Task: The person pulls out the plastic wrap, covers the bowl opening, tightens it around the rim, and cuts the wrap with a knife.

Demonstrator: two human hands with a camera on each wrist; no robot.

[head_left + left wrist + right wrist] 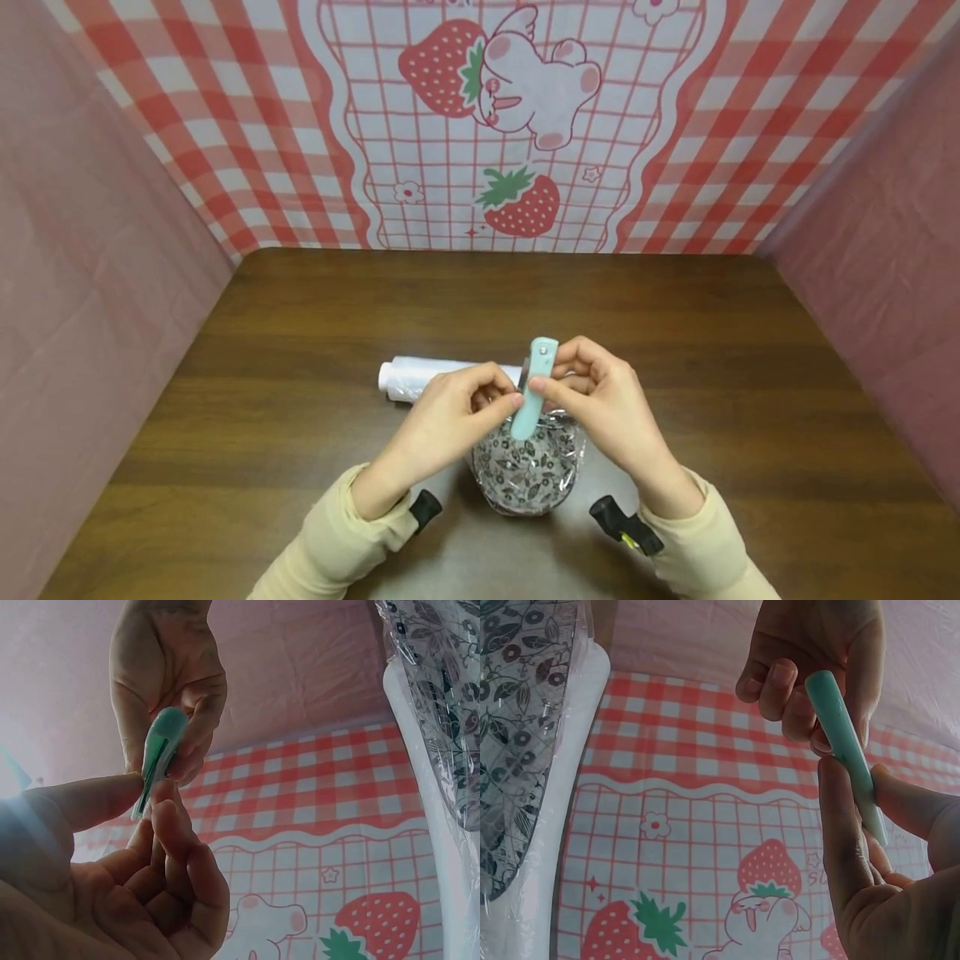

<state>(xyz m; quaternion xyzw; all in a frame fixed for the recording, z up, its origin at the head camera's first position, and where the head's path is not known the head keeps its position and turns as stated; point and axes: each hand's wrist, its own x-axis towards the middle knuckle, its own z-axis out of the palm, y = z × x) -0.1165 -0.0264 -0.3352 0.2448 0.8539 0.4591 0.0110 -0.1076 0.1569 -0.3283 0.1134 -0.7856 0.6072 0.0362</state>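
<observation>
In the head view a mint-green folding knife is held up, its dark blade partly swung out on the left side. My right hand grips the handle between thumb and fingers. My left hand pinches at the blade side with thumb and forefinger. The same knife shows nearly edge-on in the left wrist view, and its handle slants between both hands in the right wrist view. Directly below stands a round container with a dark leaf-and-flower pattern, covered in shiny clear film.
Behind the container a white roll of cling film lies crosswise on the brown wooden table. A red-checked strawberry cloth hangs at the back, and pink cloth hangs at the sides.
</observation>
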